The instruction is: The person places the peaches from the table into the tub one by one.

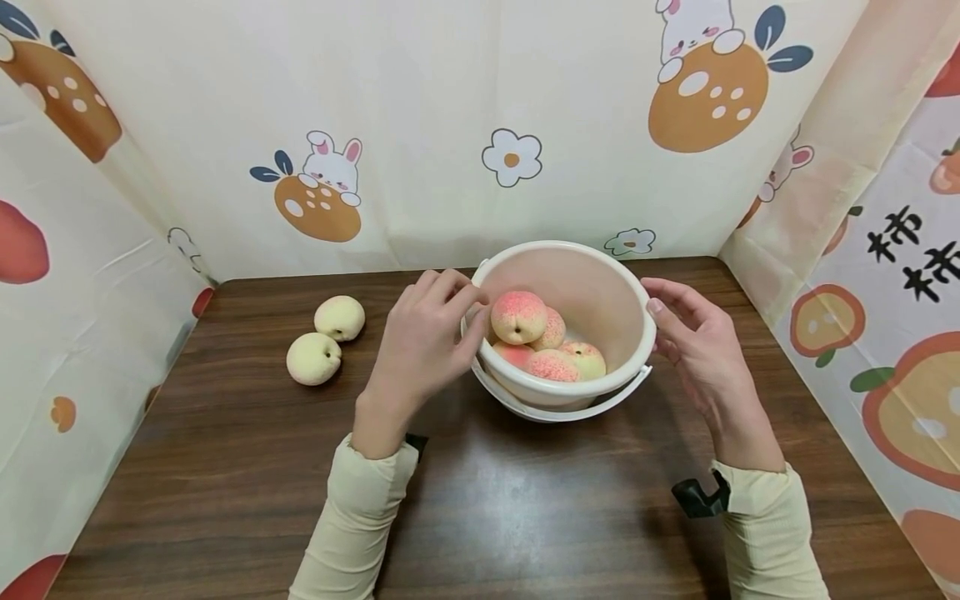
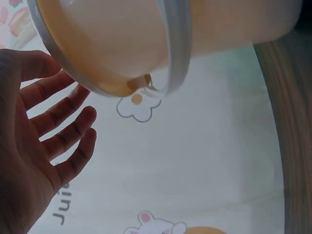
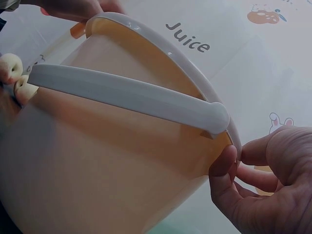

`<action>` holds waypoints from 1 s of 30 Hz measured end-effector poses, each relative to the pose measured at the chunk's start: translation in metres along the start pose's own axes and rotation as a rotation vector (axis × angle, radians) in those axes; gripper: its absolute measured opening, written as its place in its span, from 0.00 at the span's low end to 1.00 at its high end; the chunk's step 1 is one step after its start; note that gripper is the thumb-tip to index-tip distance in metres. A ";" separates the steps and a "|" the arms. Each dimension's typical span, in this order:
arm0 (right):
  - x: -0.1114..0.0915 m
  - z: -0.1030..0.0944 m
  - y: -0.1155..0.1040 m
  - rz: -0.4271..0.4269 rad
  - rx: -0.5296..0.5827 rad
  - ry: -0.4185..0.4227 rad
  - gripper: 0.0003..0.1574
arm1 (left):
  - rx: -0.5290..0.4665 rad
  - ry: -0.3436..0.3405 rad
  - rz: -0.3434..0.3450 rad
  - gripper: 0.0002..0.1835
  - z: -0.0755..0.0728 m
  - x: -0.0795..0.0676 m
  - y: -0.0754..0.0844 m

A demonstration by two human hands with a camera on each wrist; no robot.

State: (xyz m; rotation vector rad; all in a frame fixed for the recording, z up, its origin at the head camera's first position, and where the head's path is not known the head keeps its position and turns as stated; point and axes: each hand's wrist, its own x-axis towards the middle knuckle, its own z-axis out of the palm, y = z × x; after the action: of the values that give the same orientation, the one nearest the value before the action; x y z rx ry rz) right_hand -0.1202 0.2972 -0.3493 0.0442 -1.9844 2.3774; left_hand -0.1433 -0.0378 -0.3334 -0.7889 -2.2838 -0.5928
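We count five round peaches [image 1: 519,317] in one smooth bucket [image 1: 606,307], right grip [image 1: 705,354] pinching its three-o'clock rim [image 1: 648,340], left grip [image 1: 427,333] loosely spread.

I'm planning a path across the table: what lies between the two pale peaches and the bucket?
The left hand, with a bare strip of tabletop between it and the peaches; the head view shows this.

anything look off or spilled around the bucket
Nothing stands out as spilled or damaged. Two pale peaches lie on the table left of the bucket, apart from the pinker peaches inside, but that hardly seems odd.
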 end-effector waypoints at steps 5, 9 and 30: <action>0.001 0.001 0.000 0.001 0.009 -0.001 0.26 | 0.025 0.000 -0.019 0.05 -0.002 -0.004 -0.006; 0.001 0.001 0.000 0.006 0.019 -0.003 0.26 | 0.030 -0.013 -0.047 0.06 -0.003 -0.009 -0.011; 0.000 0.000 0.001 -0.023 0.033 -0.011 0.26 | 0.115 -0.068 -0.140 0.10 -0.016 -0.036 -0.042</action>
State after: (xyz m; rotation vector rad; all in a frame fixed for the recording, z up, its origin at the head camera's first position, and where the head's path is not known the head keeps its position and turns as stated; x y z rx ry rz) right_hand -0.1200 0.2969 -0.3506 0.0804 -1.9385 2.4009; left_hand -0.1430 -0.0905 -0.3557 -0.6063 -2.4266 -0.4984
